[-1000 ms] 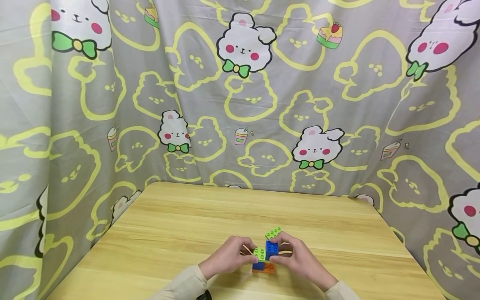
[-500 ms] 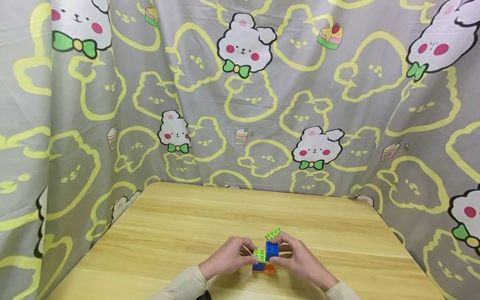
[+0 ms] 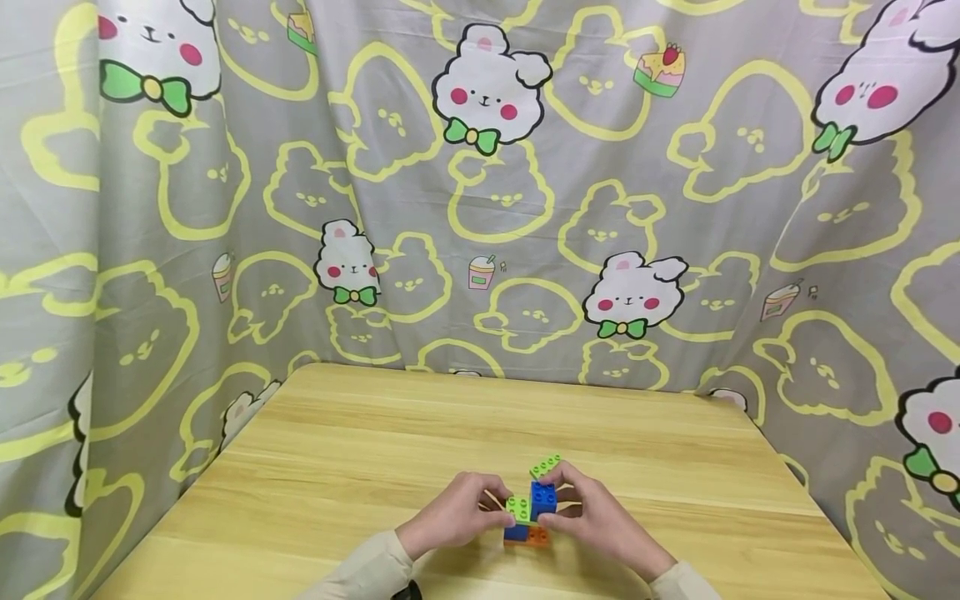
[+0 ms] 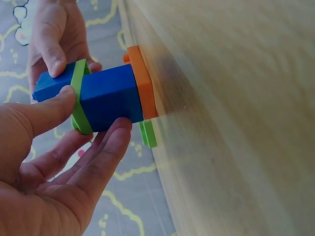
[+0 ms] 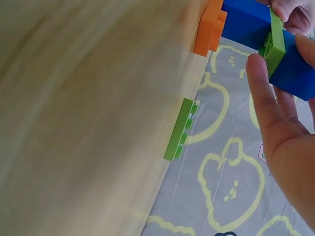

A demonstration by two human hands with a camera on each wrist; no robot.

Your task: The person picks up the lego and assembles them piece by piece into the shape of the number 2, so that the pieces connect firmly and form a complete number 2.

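Observation:
A small stack of toy building blocks stands on the table: an orange plate (image 4: 143, 83) at the base, a blue block (image 4: 110, 96) on it, then a green plate (image 3: 517, 507). My left hand (image 3: 459, 510) grips the stack from the left, its thumb at the green plate's edge and fingertips at the lower blue block. A second blue block (image 3: 543, 500) sits at the right part of the green plate, overhanging the orange base. My right hand (image 3: 596, 518) pinches this upper blue block between thumb and fingers.
Another green plate (image 5: 179, 130) lies studs up on the wooden table (image 3: 360, 433), just beyond the right hand's fingers. A grey curtain (image 3: 405, 208) with cartoon prints hangs around the table's back and sides.

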